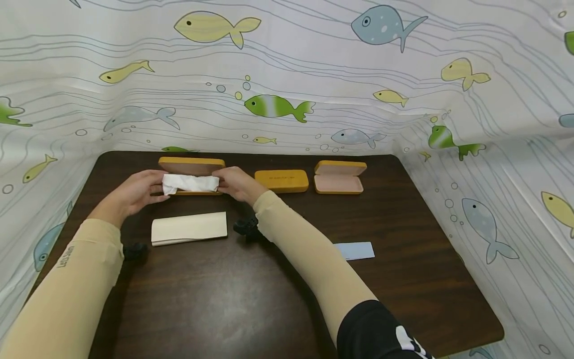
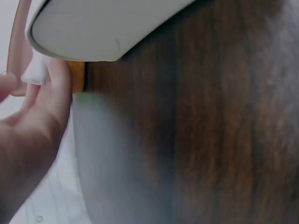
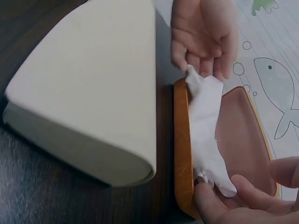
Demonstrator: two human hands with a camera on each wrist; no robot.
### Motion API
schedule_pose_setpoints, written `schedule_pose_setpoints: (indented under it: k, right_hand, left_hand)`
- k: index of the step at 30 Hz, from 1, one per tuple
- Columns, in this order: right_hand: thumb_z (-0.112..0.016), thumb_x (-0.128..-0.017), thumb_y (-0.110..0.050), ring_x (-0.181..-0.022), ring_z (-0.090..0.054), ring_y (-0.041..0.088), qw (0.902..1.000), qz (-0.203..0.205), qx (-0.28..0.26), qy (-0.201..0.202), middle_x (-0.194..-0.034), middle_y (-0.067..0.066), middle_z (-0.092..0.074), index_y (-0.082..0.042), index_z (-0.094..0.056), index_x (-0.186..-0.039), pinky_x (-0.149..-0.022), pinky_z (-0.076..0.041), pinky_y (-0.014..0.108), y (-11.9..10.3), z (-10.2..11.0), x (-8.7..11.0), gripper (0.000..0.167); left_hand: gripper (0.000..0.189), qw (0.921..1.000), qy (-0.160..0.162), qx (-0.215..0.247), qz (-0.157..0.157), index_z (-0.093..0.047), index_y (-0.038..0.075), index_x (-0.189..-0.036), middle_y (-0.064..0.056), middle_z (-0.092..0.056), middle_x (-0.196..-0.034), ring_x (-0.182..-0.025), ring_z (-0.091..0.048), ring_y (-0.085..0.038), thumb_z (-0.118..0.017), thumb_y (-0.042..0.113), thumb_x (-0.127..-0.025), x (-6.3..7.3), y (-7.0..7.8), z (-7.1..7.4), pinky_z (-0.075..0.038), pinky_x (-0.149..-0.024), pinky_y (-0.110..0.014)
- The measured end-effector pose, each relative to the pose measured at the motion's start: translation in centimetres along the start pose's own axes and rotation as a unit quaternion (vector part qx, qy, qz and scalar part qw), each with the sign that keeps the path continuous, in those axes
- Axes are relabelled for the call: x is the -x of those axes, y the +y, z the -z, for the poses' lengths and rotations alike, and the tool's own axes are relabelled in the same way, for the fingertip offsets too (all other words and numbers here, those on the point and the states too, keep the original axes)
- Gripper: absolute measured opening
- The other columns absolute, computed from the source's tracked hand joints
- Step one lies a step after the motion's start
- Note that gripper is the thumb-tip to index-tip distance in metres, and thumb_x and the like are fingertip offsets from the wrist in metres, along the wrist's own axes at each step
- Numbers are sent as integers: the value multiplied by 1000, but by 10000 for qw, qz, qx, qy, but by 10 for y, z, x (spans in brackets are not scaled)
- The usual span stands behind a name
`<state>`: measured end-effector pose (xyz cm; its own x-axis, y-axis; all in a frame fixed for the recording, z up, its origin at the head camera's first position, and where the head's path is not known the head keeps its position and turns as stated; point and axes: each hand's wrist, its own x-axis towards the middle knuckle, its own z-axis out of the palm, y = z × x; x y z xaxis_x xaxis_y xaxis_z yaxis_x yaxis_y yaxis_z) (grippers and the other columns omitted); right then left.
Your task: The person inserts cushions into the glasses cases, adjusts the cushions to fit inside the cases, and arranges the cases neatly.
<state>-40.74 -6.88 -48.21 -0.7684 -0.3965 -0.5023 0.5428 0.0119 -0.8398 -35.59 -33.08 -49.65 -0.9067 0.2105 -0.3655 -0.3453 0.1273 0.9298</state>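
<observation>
A bundled white cloth [image 1: 190, 183] lies lengthwise in an open orange-yellow glasses case [image 3: 183, 144] with a pink lining. At its left end, my left hand [image 1: 139, 192] holds the cloth between thumb and fingers. My right hand [image 1: 239, 184] pinches the other end, its fingertips down at the case's rim. In the right wrist view, a small dark bit shows beside the cloth near the right thumb; the rest of what the cloth may cover is hidden. The case's lid [image 1: 192, 164] stands raised behind the cloth.
A cream folded case [image 1: 189, 229] lies in front of the hands. To the right are a closed orange-yellow glasses case [image 1: 281, 181] and another open one [image 1: 339, 185]. A light blue cloth [image 1: 358, 250] lies beyond the right forearm. A fish-print curtain [image 1: 287, 65] borders the table.
</observation>
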Motion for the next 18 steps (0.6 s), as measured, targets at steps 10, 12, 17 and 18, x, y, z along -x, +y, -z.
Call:
schedule_pose_setpoints:
  k: [10, 12, 17, 18]
  right_hand:
    - [-53, -106, -14, -107, -53, 23, 9970, 449, 620, 66, -130, 15, -53, 8, -52, -140, -109, -45, 41, -2, 2, 7, 40]
    - [-54, -107, -16, -114, -55, 23, 9948, 538, 817, 272, -130, 12, -55, 7, -53, -140, -110, -44, 40, -2, 1, 10, 40]
    - [-54, -106, -21, -119, -56, 23, 9821, 665, 1503, 921, -126, 6, -62, -1, -61, -137, -111, -42, 41, -3, -5, 18, 38]
    - [-53, -107, -22, -120, -56, 24, 9807, 706, 1577, 910, -127, 7, -62, -2, -61, -138, -110, -43, 43, -2, -6, 20, 37]
  left_hand:
    - [57, 9610, 1492, -2279, -479, -37, -11, -148, -37, -39, -146, -132, -45, -50, -27, 30, -110, 9, 8, -16, -54, -94, -52]
    - [52, 9479, 1742, -2593, -619, -42, -10, -144, -36, -44, -142, -128, -47, -51, -29, 27, -109, 11, 8, -17, -50, -96, -58]
    - [44, 9100, 2080, -3442, -1009, -53, -6, -135, -35, -52, -133, -118, -49, -51, -35, 24, -108, 11, 7, -17, -43, -90, -64]
    - [43, 9063, 2014, -3557, -1076, -54, -6, -133, -35, -53, -131, -117, -50, -51, -35, 24, -108, 10, 7, -17, -42, -90, -64]
